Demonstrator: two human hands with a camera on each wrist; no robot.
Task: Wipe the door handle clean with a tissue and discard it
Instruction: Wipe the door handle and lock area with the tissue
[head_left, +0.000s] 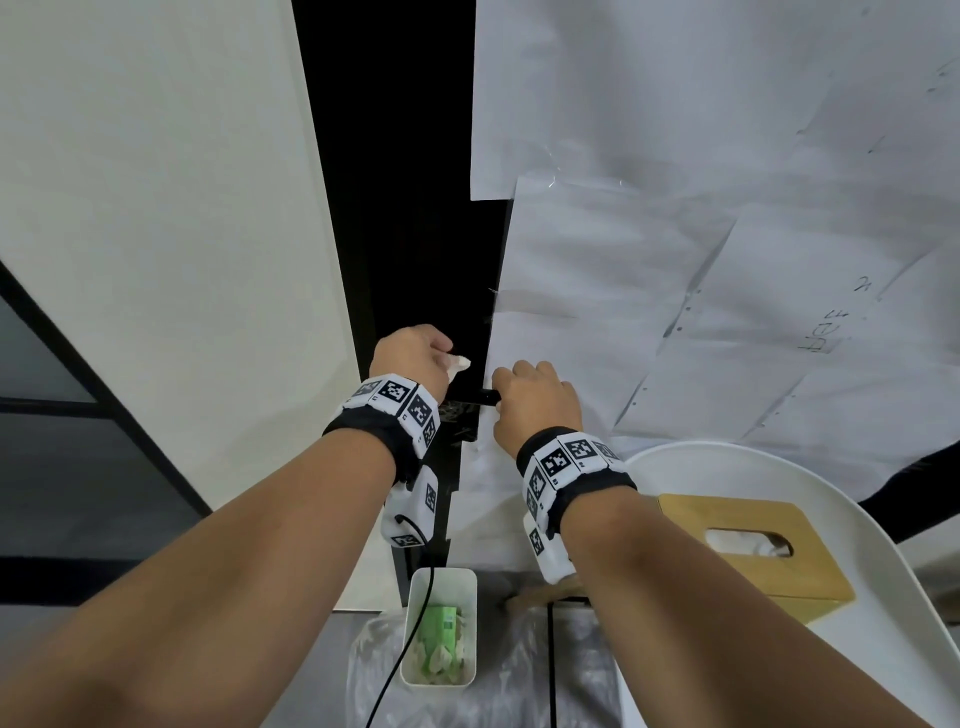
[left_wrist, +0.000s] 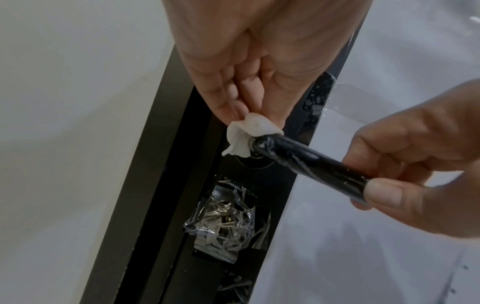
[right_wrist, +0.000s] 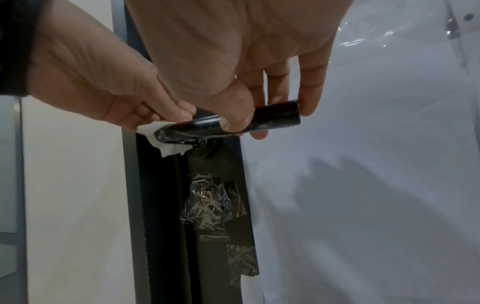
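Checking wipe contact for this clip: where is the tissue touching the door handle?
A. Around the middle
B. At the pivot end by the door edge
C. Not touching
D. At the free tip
B: the left hand pinches the tissue against the door handle at its pivot end, while the right hand holds the free end.

The left hand (head_left: 413, 358) pinches a white tissue (head_left: 458, 363) against the dark door edge. Just beside it, the right hand (head_left: 535, 402) grips the black door handle (head_left: 488, 397). Below, a white bin (head_left: 440, 631) holds green wrappers; a wooden tissue box (head_left: 753, 551) sits on a white chair (head_left: 883, 623).
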